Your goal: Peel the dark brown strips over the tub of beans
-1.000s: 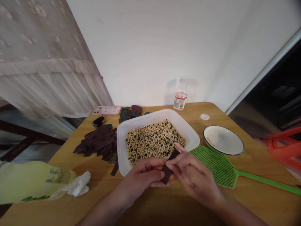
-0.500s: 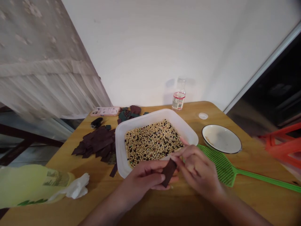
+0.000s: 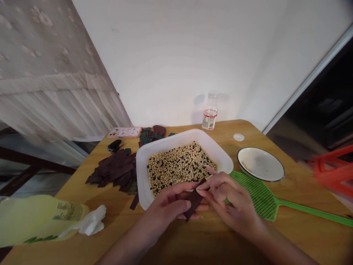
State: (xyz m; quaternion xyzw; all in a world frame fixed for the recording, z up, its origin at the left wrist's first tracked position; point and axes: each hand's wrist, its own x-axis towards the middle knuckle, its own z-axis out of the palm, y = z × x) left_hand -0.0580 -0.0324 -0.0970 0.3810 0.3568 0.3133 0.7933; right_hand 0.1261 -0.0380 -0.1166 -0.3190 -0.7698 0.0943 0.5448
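Note:
My left hand [image 3: 174, 206] grips a dark brown strip of cloth-like or leather-like material [image 3: 194, 202], thumb on top and fingers beneath. At the strip's upper part, my right hand [image 3: 230, 195] pinches it between thumb and forefinger. Just beyond both hands lies a white plastic tub [image 3: 143, 165] holding a layer of small beads [image 3: 179, 162], mostly tan with black and a few coloured ones. Left of the tub is a heap of similar dark brown pieces [image 3: 116, 167]. Whether a bead sits between my right fingertips cannot be seen.
Behind the heap lie green scraps [image 3: 150, 136], a pink phone [image 3: 124, 132] and a black key fob [image 3: 114, 145]. A clear bottle [image 3: 210, 117], white cap [image 3: 238, 137], enamel dish [image 3: 261, 165] and green fly swatter [image 3: 253, 195] are rightward. A yellow bottle [image 3: 41, 219] and tissue [image 3: 92, 221] lie left.
My right fingertips have moved slightly down and left along the brown strip, whose upper end now shows beyond them. The strip is turned a little in my left hand. The view has shifted slightly.

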